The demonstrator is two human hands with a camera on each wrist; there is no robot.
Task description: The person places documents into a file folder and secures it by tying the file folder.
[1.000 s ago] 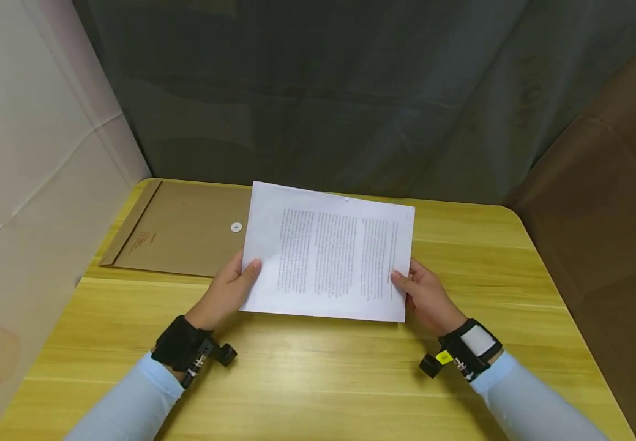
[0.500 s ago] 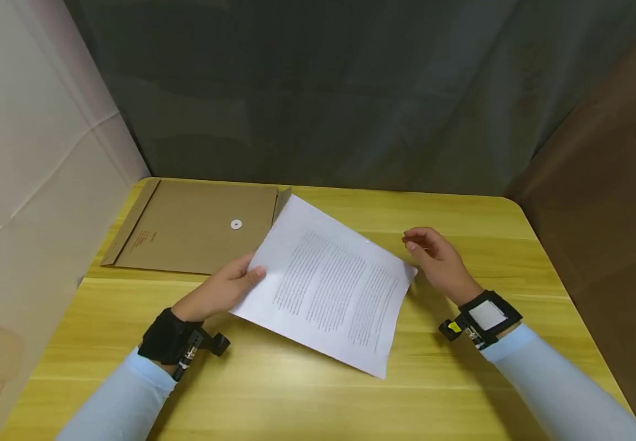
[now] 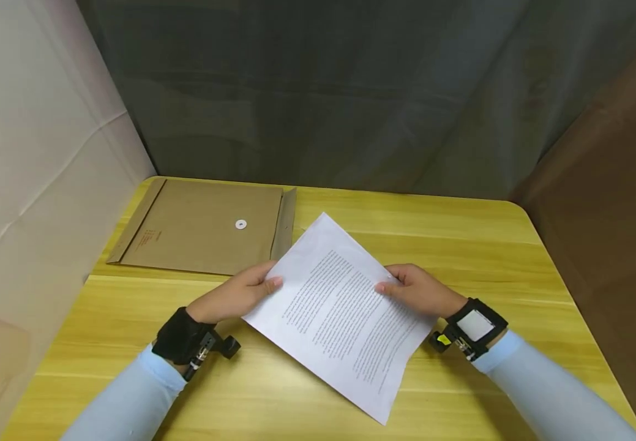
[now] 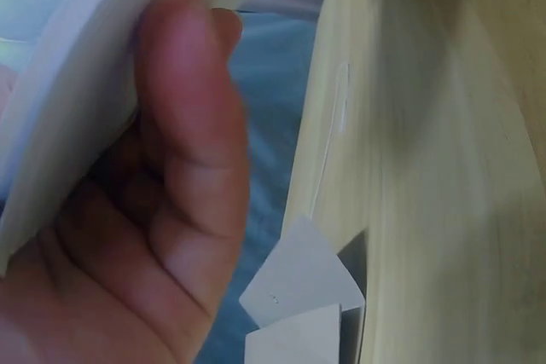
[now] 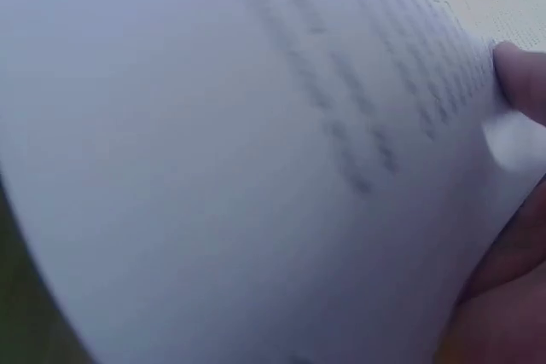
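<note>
Paper [image 3: 345,312]: light, thin, floppy, creases easily, so prob best held at opposite edges w/ light pinch. It's tilted diagonally just above the surface [image 3: 488,245], between both hands. Left hand [image 3: 237,297] pinches left edge; right hand [image 3: 419,291] grips right edge, thumb on top. Envelope [image 3: 202,229] lies flat behind-left.

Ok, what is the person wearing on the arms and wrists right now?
Both arms are in light blue sleeves. The left hand has a black wrist strap carrying a small black camera with a metal bracket. The right hand has a black wrist strap with a white rectangular patch on top, a yellow tag and a black camera. No gloves or rings show.
</note>
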